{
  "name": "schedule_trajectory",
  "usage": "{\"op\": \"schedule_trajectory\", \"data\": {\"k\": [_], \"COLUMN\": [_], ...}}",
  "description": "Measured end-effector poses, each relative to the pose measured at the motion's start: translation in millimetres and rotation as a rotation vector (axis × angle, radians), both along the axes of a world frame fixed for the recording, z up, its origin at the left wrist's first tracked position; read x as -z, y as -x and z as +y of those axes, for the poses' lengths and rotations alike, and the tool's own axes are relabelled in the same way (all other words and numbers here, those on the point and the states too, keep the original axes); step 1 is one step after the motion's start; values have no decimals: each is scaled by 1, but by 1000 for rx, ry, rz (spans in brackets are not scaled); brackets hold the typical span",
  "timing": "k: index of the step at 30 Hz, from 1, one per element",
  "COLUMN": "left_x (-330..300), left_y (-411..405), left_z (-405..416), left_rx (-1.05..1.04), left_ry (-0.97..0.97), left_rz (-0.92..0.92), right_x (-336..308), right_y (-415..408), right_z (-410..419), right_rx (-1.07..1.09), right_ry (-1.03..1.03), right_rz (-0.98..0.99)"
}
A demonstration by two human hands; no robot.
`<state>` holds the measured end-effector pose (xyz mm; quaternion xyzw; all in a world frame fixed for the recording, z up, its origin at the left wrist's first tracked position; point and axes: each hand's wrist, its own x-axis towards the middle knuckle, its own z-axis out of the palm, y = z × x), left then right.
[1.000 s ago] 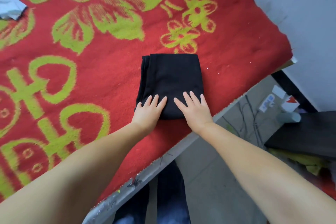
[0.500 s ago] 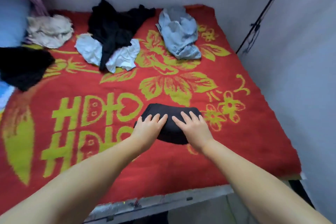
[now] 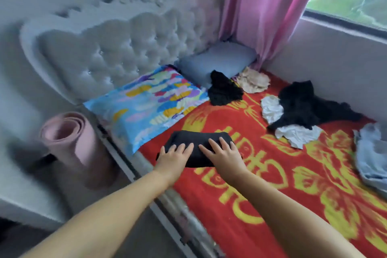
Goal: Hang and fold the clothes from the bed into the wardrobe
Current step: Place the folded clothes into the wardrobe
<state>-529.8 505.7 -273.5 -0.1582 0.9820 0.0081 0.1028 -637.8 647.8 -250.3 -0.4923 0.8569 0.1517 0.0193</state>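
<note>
On bed edge | left hand [image 3: 174,158], right hand [image 3: 224,154] flat | folded black garment [image 3: 196,144]

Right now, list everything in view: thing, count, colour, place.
folded garment: 1, black, near bed edge, under both hands
loose clothes: 5; black by the pillows, beige by curtain, black over white near the wall, grey-blue at right
blanket: 1, red and yellow, covering bed
pillows: 2; multicoloured, grey-blue, at headboard
headboard: 1, white tufted
curtain: 1, pink, by window
rolled mat: 1, pink, floor beside bed
left hand: flat on folded garment
right hand: flat on folded garment
</note>
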Motion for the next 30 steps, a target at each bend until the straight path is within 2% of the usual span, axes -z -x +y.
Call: {"op": "schedule_trajectory", "data": {"k": [8,16,19,24,26,30], "left_x": [-1,3,5,20,23,40], "left_y": [-265,-491,-549,-609,-620,-632], "left_z": [-131,-189,-200,-236,-256,-311], "left_rx": [-450,-803,-891,-993,-1031,-1056], "left_ry": [-3,4,-5,74,-53,-141], "left_rz": [-30,-155,-173,-93,-130,-224], "right_x": [10,34,37,51,58,74], "right_y": [-211,-419,-476,-539,-552,-563], "right_z": [-188,-316,-350,-406,-430,-482], "right_rx": [-471,-836,-940,-1046,-1064,-1067], "right_ry": [-13,-95,-152,-200,-222,-252], "right_rz": [-85,-138,-139,-159,-160,-178]}}
